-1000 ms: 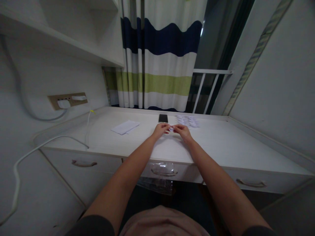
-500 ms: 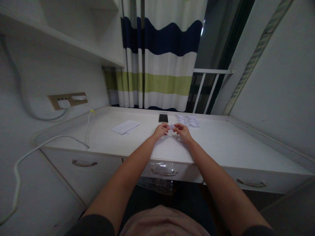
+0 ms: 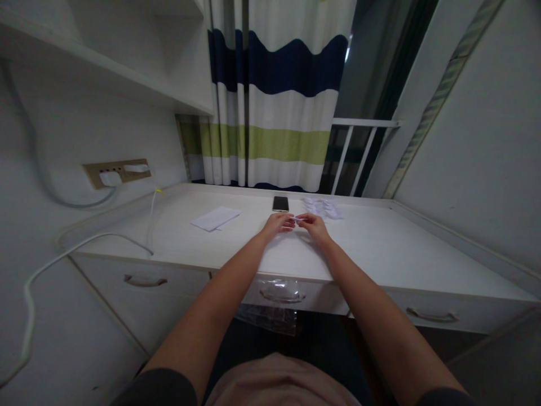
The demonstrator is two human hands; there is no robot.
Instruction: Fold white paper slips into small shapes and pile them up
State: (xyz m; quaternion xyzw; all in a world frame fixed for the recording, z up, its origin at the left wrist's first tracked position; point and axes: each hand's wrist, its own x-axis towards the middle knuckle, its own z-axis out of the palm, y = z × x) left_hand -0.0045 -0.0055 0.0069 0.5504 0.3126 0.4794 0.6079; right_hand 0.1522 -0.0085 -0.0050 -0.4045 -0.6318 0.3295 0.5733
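Between my two hands, just above the white desk (image 3: 380, 242), is a small folded piece of white paper (image 3: 295, 219), mostly covered by fingers. My left hand (image 3: 278, 224) grips its left side with the fingers closed. On the other side, my right hand (image 3: 313, 225) pinches the paper between thumb and fingertips. Right behind the hands, several small folded white paper pieces (image 3: 323, 207) lie in a cluster. A dark phone (image 3: 280, 203) rests flat behind my left hand. Off to the left lie flat white paper sheets (image 3: 216, 218).
A white cable (image 3: 127, 237) runs over the desk's left part from a wall socket (image 3: 116, 171). A striped curtain (image 3: 287, 113) hangs at the back. Clear plastic (image 3: 279, 299) hangs at the middle drawer, and a shelf (image 3: 127, 84) juts out above left.
The paper between my hands has tilted from a raised, open-looking shape to a thin, flatter one. My left fingers have shifted slightly to the right over it.
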